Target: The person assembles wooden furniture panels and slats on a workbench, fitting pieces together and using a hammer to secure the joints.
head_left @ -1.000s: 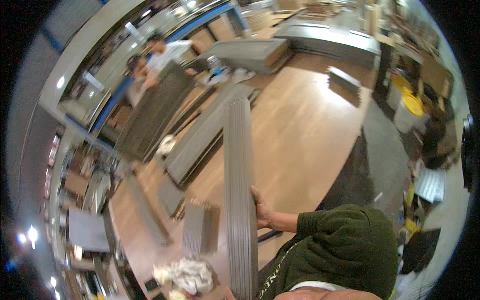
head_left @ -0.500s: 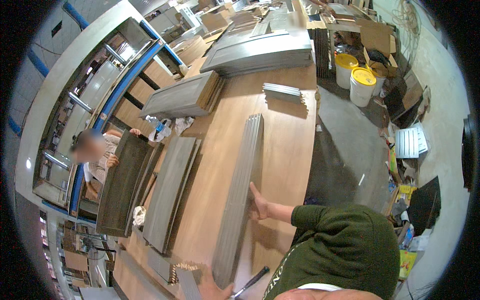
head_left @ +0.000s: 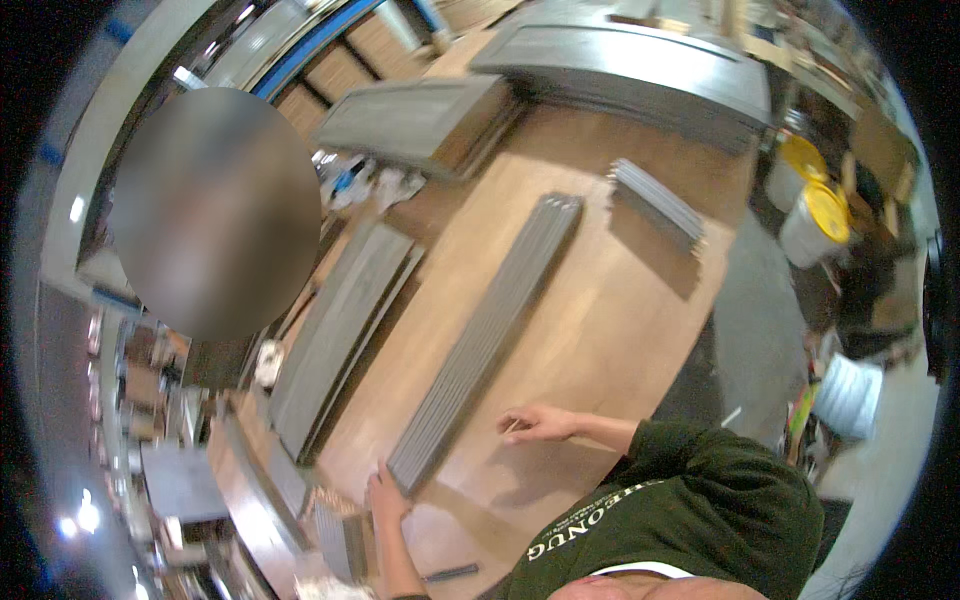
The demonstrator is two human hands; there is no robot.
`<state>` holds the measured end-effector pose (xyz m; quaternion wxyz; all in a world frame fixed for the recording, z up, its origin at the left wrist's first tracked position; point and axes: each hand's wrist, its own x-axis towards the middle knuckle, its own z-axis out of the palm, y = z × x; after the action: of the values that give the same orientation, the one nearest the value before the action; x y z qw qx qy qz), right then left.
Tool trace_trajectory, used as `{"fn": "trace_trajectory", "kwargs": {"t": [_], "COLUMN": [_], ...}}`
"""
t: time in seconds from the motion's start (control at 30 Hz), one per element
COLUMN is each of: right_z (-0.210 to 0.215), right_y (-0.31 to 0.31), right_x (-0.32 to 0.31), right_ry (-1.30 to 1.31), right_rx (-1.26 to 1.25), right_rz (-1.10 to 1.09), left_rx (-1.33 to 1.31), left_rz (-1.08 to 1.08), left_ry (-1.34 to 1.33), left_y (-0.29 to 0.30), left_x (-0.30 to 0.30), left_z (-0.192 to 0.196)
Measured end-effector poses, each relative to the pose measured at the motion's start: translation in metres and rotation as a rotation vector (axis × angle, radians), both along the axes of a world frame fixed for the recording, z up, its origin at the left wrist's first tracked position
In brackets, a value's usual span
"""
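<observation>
A long bundle of grey grooved strips [head_left: 485, 345] lies lengthwise on the wooden tabletop. At its near end my left hand [head_left: 387, 497] rests against the strips, its fingers stretched along the end. My right hand [head_left: 540, 424] hovers over the wood to the right of the bundle, apart from it. Its fingers are curled together around a small pale piece, too small to name. Below my left hand, by the forearm, lies a dark-handled tool [head_left: 450, 573]; its head is hidden. A short stack of grey strips with pale ends [head_left: 340, 540] stands left of that forearm.
Grey panels [head_left: 345, 330] lie left of the bundle, with more panel stacks [head_left: 415, 125] at the far side. Another short strip stack [head_left: 657, 200] sits far right. A co-worker [head_left: 215, 215] is at the left edge. White buckets with yellow lids [head_left: 815, 225] stand on the floor.
My right hand has left the bundle's side and its fingers have curled. My left hand has come to the bundle's near end. The whole view has turned and tilted.
</observation>
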<state>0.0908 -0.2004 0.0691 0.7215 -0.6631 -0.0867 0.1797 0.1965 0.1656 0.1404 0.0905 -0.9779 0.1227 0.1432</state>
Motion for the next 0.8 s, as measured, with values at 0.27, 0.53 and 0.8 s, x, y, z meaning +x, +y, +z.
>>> {"fn": "trace_trajectory", "kwargs": {"t": [0.27, 0.53, 0.8], "right_z": [0.002, 0.008, -0.003], "right_y": [0.136, 0.162, 0.148], "right_x": [0.021, 0.037, 0.064], "right_ry": [-0.515, -0.647, -0.677], "right_rx": [-0.211, -0.442, -0.363], "right_rz": [0.564, 0.457, 0.392], "left_rx": [0.102, -0.167, -0.454], "left_rz": [0.074, 0.111, 0.208], "left_ry": [0.216, -0.079, -0.479], "left_y": [-0.038, -0.065, -0.048], "left_x": [0.066, 0.241, 0.429], "left_z": [0.057, 0.054, -0.028]}}
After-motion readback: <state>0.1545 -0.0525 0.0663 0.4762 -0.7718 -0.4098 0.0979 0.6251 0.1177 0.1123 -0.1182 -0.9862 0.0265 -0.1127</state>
